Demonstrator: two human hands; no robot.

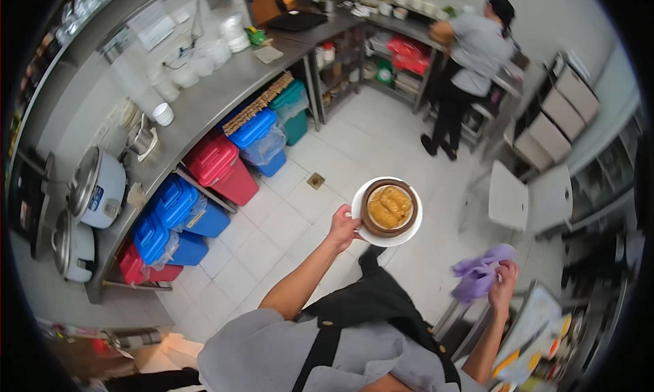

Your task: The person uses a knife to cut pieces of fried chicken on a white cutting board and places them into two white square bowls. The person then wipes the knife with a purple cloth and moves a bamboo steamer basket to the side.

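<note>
My left hand [345, 228] grips the left edge of a white plate [388, 242] and holds it level in front of my body, over the floor. On the plate rests a round brown steamer basket [389, 233]. Inside it several glossy, golden-brown pieces of food [391, 208] lie in what looks like a pale dish. Off to the right, my right hand [505, 282] clutches a crumpled purple cloth [477, 274], which hangs loose and slightly blurred.
A steel counter [204, 93] curves along the left, with rice cookers [97, 187] on it and lidded bins [222, 170] below. A co-worker [472, 55] stands at the back. White chairs [511, 198] are on the right. A knife [526, 343] lies on a cutting board [536, 310] at lower right.
</note>
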